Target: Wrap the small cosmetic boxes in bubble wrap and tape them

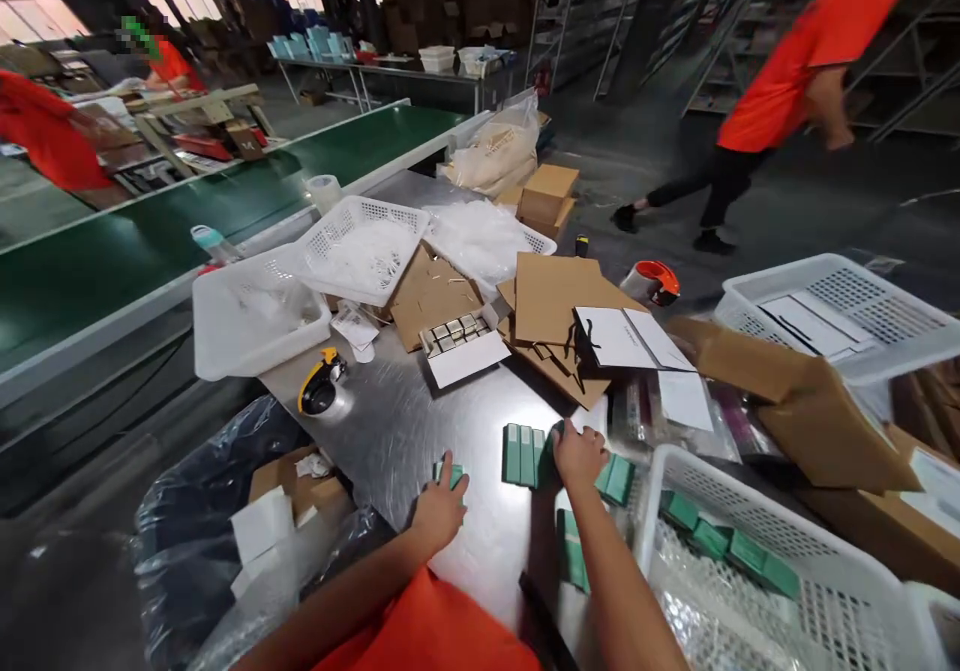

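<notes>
My left hand rests on the metal table with its fingers around a small green box. My right hand is at the right end of a row of green boxes, its fingers closed on a green box that is mostly hidden. Just right of that hand lie more green boxes. Another green pair sits beside my right forearm. Farther back, an open white carton holds several small boxes in rows.
White baskets stand at the right, one with green boxes and bubble wrap. Flat cardboard, a tape dispenser and back baskets lie around the metal table. A person walks behind.
</notes>
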Motion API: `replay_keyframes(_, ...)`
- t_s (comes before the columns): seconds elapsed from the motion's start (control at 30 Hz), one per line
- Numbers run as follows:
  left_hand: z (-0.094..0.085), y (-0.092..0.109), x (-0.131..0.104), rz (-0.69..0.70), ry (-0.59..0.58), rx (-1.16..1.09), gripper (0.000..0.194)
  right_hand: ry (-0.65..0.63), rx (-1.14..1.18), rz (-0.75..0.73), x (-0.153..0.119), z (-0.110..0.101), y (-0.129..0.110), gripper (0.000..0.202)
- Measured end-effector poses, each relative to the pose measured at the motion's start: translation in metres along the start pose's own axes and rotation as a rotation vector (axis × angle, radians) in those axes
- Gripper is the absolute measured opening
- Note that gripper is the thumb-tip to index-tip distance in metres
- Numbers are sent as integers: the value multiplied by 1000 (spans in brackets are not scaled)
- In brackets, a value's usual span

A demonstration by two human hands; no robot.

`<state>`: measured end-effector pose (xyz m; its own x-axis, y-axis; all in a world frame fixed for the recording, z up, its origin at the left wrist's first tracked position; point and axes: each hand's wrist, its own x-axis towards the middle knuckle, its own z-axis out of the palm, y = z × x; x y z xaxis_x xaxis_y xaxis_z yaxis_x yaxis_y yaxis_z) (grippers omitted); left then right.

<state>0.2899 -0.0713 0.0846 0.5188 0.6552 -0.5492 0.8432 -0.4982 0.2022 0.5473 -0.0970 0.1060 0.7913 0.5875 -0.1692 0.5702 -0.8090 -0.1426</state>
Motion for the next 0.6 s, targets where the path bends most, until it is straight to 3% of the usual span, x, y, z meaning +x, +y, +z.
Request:
replay_keyframes(0.17, 2, 6, 0, -94, 14, 0, 63, -14, -83, -58, 13, 10, -4, 32)
replay_keyframes(0.37, -6, -17, 3, -56, -50, 41, 62, 9, -3, 60, 22, 12, -10, 37)
replay_keyframes(0.53, -7, -34, 7, 53, -62, 27, 61, 241, 348, 29, -4, 12, -11, 40)
replay_keyframes(0.6, -9, -37, 6, 91, -61, 23, 62, 245, 478, -40, -26, 17, -18, 39)
